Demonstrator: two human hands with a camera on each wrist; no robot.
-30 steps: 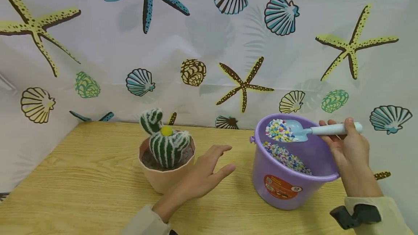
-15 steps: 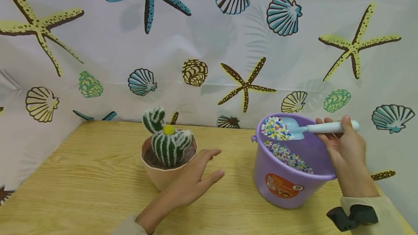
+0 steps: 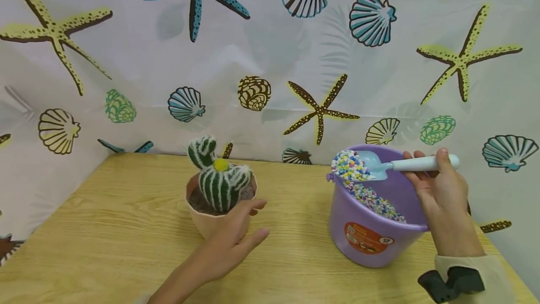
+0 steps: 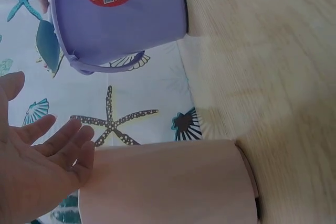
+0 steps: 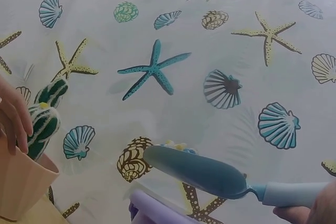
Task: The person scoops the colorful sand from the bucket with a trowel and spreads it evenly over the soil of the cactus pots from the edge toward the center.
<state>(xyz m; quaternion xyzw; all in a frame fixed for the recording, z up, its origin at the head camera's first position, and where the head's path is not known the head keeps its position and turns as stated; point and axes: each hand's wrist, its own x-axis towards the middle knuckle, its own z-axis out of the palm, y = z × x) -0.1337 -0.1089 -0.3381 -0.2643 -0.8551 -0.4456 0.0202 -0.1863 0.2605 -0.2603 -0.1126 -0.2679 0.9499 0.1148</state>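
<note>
My right hand [image 3: 444,196] grips the white handle of a light blue toy shovel [image 3: 374,161], held level over a purple bucket [image 3: 339,229]. Small multicoloured beads [image 3: 349,165] are heaped on its blade, which overlaps the bucket's left rim in the head view. More beads [image 3: 375,204] lie in the bucket. My left hand [image 3: 223,247] holds nothing, its fingers extended at the near right side of a peach pot [image 4: 168,182]. In the pot's brown filling stands a striped green cactus [image 3: 216,189] with a yellow flower; the hand covers part of the pot.
Pot and bucket stand on a wood-grain table [image 3: 105,229], with a stretch of tabletop between them. A white cloth [image 3: 236,27] printed with starfish and shells hangs behind and along the sides.
My right hand has carried the loaded shovel slightly left, its blade now reaching the bucket's left rim. My left hand has drawn back leftward, closer in front of the pot.
</note>
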